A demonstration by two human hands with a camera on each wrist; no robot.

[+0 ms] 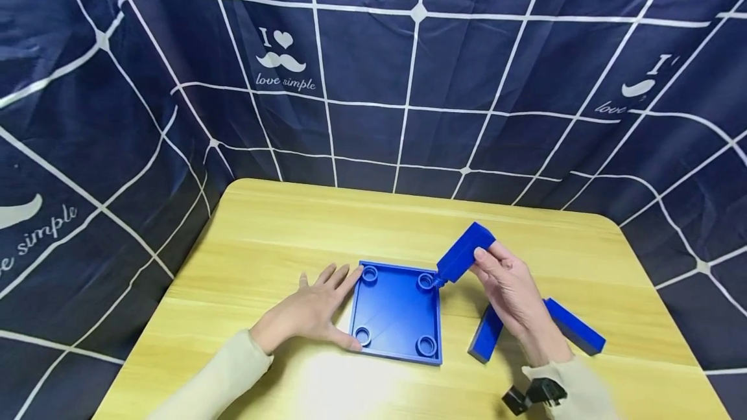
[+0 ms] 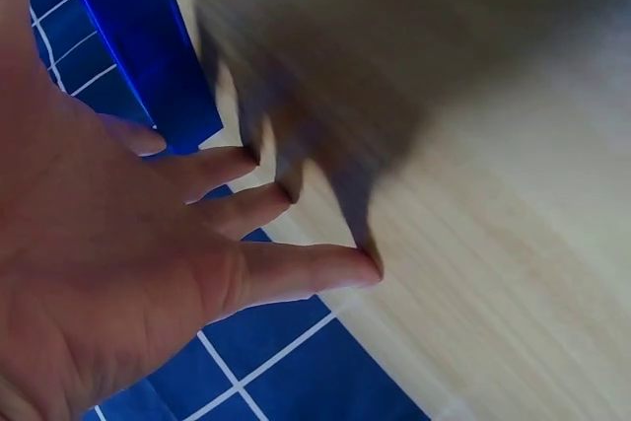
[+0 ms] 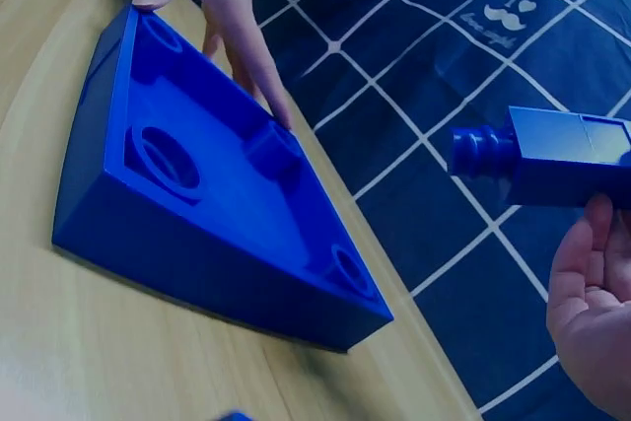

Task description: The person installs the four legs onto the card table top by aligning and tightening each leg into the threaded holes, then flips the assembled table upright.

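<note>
A square blue tray-like panel (image 1: 397,313) with a raised rim and a round socket in each corner lies on the table, sockets up. My left hand (image 1: 315,311) is spread along its left edge, thumb at the near corner and a finger at the far corner. Between thumb and fingers, my right hand (image 1: 509,284) pinches a blue block-shaped leg (image 1: 465,253). The threaded end of that leg (image 3: 483,152) points down and left towards the far right socket; the right wrist view shows it raised apart from the panel (image 3: 212,234).
Two more blue legs lie right of the panel: one (image 1: 486,336) partly under the right hand, another (image 1: 574,326) farther right. The light wood table (image 1: 280,225) is enclosed by dark blue curtains (image 1: 362,63) with white lines. A black device (image 1: 533,395) is strapped at the right wrist.
</note>
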